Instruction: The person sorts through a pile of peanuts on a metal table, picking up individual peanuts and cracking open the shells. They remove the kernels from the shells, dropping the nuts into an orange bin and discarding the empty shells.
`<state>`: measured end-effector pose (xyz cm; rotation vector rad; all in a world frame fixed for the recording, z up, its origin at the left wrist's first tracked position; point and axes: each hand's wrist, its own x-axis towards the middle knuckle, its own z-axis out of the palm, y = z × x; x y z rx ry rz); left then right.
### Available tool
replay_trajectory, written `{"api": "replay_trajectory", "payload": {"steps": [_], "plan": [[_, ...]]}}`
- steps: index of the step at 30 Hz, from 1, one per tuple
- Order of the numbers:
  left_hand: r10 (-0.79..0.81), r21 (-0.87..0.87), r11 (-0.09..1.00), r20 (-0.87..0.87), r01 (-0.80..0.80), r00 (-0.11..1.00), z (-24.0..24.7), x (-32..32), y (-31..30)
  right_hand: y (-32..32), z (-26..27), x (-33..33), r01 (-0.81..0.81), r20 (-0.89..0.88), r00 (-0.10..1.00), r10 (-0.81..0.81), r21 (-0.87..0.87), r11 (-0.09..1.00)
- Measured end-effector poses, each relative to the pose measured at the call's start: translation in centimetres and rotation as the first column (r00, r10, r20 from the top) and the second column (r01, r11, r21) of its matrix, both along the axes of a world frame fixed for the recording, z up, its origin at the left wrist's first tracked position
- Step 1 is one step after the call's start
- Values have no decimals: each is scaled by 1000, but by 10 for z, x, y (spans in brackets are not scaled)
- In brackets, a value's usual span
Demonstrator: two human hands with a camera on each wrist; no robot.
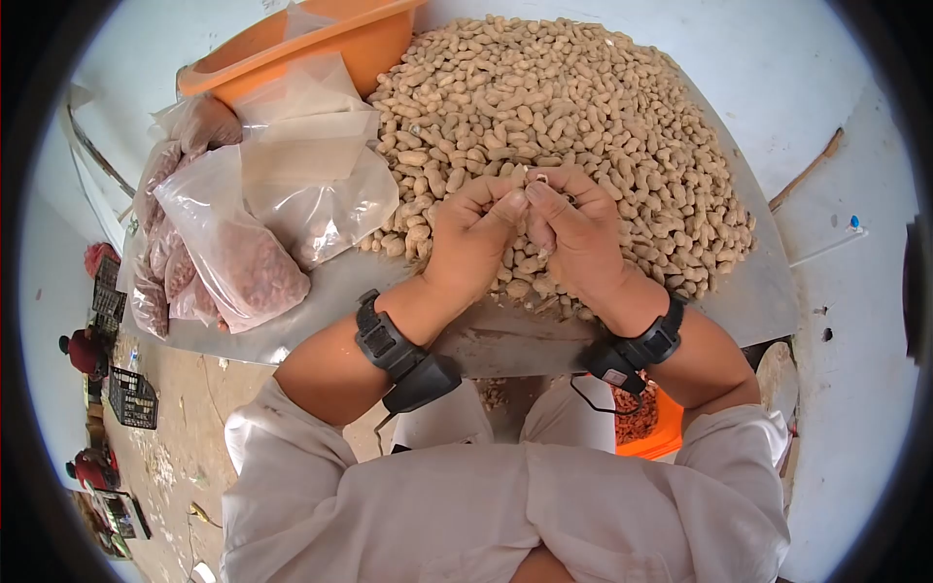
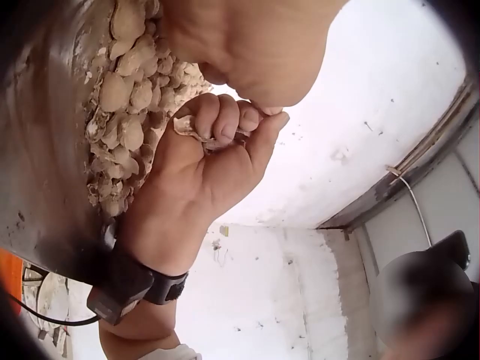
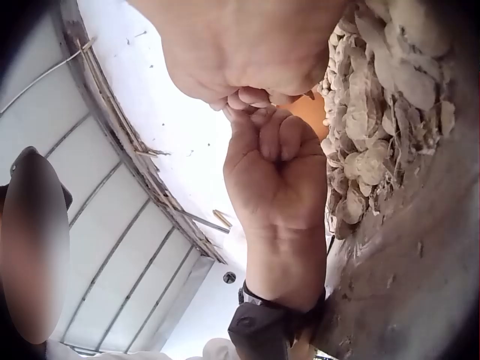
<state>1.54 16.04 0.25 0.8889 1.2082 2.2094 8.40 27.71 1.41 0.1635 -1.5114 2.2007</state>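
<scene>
Both hands meet over the near side of a big heap of unshelled peanuts on a metal tabletop. My left hand pinches a peanut between thumb and forefinger. From the other side, my right hand pinches at the same peanut, thumb tips nearly together. Fingers hide most of it. A pale broken shell shows in the right hand's curled fingers in the left wrist view. The right wrist view shows the left hand's other fingers curled in toward the palm.
Clear plastic bags of reddish shelled peanuts lie left of the heap. Behind them stands an orange basin. Below the table's near edge is an orange container with reddish bits. Black crates and people are at the far left.
</scene>
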Motion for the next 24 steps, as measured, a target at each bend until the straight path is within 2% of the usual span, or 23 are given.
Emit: {"api": "replay_trajectory", "payload": {"steps": [8,10,16,19,20,22,24], "plan": [[49,-8,999,85,-49,995,2,4,0,-2,0,-1,5,2,1000,-5,-28,1000],[12,-5,1000,101,-11,995,2,1,-1,0,-1,-1,-8,2,1000,8,-32,999],[-57,20,998,101,56,993,4,-2,-1,8,-1,0,-40,4,999,39,46,998],[-92,27,996,146,89,985,5,-2,0,10,0,-1,21,-14,1000,-19,131,991],[-103,26,995,164,100,981,6,-2,0,10,2,-1,108,-53,994,-97,294,950],[-164,52,986,279,156,946,11,-1,-1,11,6,-2,278,-166,961,-223,577,768],[-223,87,975,383,206,897,9,-2,-2,15,9,-4,439,-397,898,-191,773,457]]}}
